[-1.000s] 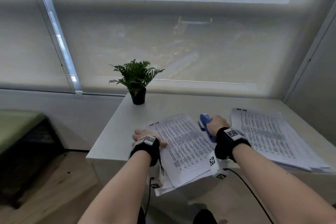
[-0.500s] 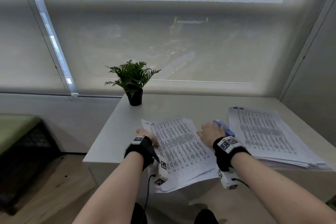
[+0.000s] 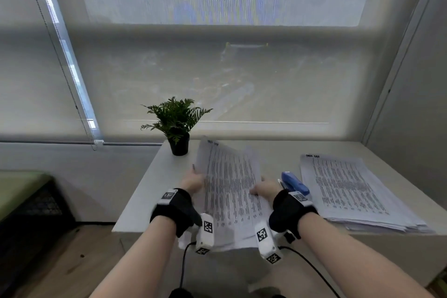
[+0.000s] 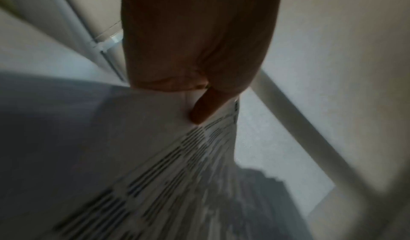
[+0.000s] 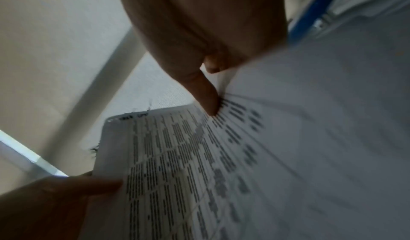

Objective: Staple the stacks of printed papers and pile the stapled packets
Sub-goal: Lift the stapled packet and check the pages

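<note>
A person sits at a white table [image 3: 150, 191] before a window covered by a pale blind [image 3: 217, 68], both forearms reaching forward. The two hands hold one packet [image 3: 229, 191] of printed sheets between them, lifted off the table and tilted so its far edge rises toward 12 o'clock. The left hand [image 3: 192, 182] grips the packet's left edge, at about 9 o'clock from the sheet's middle; the left wrist view shows the thumb [image 4: 203, 108] pressed on the printed face, with the other fingers hidden behind the paper. The right hand [image 3: 266, 187] grips the right edge, at about 3 o'clock; the right wrist view shows its thumb [image 5: 206, 93] pinching down on the lines of text, the remaining fingers out of sight beneath. The packet's near end hangs past the table's front edge, toward 6 o'clock. Just beside the right hand, at 3 o'clock, a blue stapler [image 3: 295, 182] lies on the table. Farther toward 3 o'clock, a thick pile [image 3: 350, 191] of printed sheets lies flat, its edges slightly fanned. At about 11 o'clock from the packet, a small fern [image 3: 176, 118] stands in a black pot [image 3: 179, 146] at the table's far left corner. Both wrists wear black bands carrying small white cameras with cables trailing down.
</note>
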